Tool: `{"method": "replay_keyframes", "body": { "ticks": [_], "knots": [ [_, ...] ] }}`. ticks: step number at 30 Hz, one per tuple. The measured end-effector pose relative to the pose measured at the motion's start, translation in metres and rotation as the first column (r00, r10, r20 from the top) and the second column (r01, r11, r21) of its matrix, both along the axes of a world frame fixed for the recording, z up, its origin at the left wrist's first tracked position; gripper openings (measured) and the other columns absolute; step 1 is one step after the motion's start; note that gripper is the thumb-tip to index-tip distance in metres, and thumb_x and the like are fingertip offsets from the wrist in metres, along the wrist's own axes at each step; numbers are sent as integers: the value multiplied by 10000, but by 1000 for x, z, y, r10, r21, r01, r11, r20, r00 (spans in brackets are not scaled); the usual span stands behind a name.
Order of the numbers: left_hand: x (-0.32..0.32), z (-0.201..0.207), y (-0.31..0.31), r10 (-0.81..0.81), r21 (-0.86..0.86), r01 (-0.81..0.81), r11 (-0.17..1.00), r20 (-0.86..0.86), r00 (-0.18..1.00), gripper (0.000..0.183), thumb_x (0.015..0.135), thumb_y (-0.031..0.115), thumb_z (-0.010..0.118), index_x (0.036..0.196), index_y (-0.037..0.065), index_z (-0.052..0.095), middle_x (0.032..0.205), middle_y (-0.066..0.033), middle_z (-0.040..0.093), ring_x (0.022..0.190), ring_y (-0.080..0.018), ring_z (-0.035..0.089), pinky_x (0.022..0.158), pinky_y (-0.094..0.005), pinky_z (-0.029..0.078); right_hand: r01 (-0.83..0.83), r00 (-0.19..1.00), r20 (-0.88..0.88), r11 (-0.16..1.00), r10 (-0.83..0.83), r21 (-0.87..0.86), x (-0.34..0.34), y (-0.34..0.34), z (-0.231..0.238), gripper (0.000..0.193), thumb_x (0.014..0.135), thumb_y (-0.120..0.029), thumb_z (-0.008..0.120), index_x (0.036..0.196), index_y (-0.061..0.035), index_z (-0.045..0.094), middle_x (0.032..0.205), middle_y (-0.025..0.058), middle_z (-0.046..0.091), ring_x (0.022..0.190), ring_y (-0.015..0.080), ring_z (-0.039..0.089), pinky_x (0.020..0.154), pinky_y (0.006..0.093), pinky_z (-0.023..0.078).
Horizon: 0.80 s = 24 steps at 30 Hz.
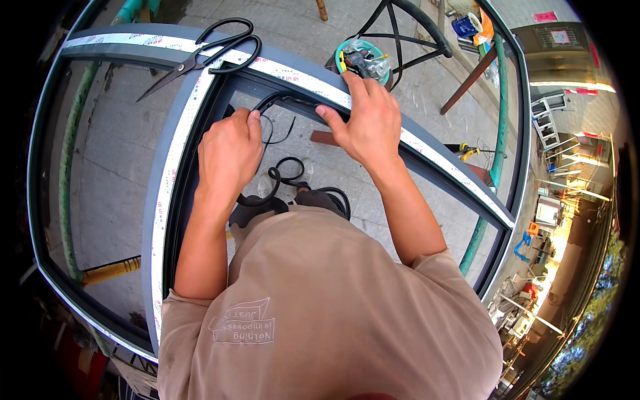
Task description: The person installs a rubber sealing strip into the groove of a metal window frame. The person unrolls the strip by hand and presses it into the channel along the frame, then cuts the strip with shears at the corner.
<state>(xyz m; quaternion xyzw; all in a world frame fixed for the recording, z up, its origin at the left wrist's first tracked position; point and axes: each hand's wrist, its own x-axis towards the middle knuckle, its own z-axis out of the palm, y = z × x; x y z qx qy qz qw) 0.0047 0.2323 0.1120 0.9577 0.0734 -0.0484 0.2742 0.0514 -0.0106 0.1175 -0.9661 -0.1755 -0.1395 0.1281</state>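
A black rubber strip [287, 97] arches between my two hands along the inner edge of a dark grey window frame [190, 110]. My left hand [230, 150] is closed round the strip near the frame's inner corner, thumb on top. My right hand [368, 123] reaches over the upper bar, its thumb against the strip and its fingers bent over the bar. The strip's loose length [270, 183] hangs in loops through the opening towards my legs. Black-handled scissors [227, 50] lie open across the upper bar, left of the corner.
Green posts [80, 153] stand under the frame. Beyond it are a teal-rimmed bucket [363, 60] of small parts and a black metal stand [400, 40]. A yellow-and-black tool [463, 150] lies at the right. Ladders [547, 123] and clutter line the far right.
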Motion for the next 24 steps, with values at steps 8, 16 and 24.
{"method": "replay_keyframes", "body": {
  "ticks": [8,16,24],
  "knots": [
    [7,-11,1,21,-19,-20,1000,48,999,400,1148,319,515,1015,-10,701,953,-297,764,903,-536,734,832,-617,570,-102,994,35,995,102,-22,6,6,-2,855,754,-402,977,1429,-6,632,1185,170,707,1089,375,693,931,480,563],
    [4,-21,-2,41,-84,-32,996,98,994,384,1155,308,503,1016,-10,670,954,-290,756,902,-534,728,826,-626,558,-76,993,88,996,80,-54,10,20,-14,843,728,-346,988,1415,-2,639,1212,157,717,1068,353,710,908,448,584],
    [12,-30,-2,73,-119,-54,991,161,984,385,1158,303,498,1011,-8,671,940,-288,754,893,-523,730,814,-614,562,-68,996,60,996,72,-65,11,27,-5,825,744,-323,981,1407,18,628,1196,179,710,1062,366,709,909,456,584]
  ]
}}
